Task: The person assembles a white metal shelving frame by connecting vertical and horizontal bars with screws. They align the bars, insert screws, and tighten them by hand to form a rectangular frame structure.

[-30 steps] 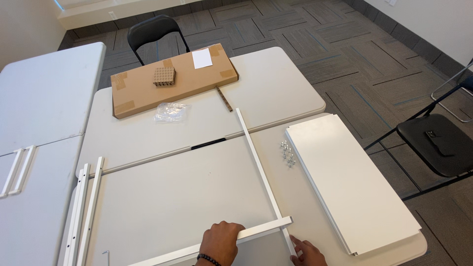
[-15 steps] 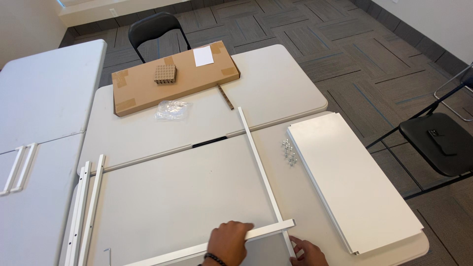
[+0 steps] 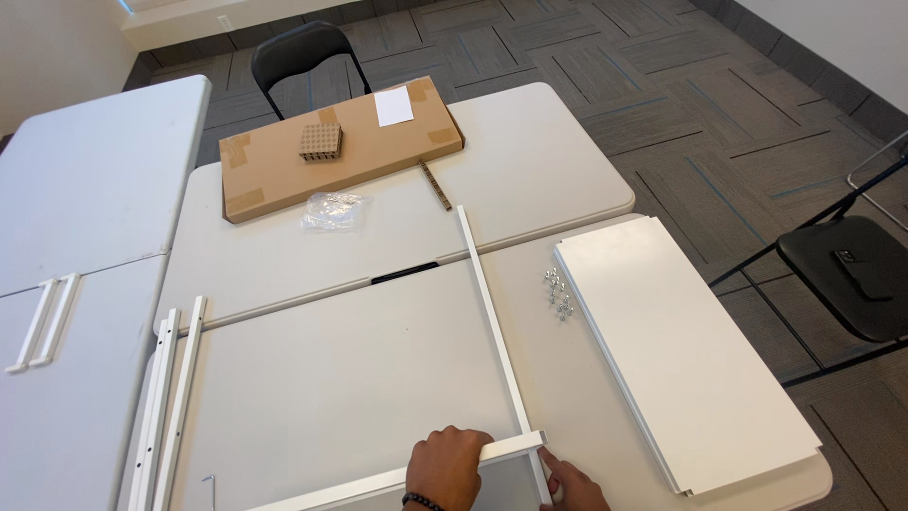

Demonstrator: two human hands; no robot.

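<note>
The left hand was curled over the near rail, fingers wrapped round it close to its right end. The right hand lay just beyond that end, index finger out toward the corner where the long rail met it; whether it gripped anything could not be told, since the frame edge cut it off. Both rails lay on the table. Screws sat beside the white panel. A cardboard box lay at the far side.
</note>
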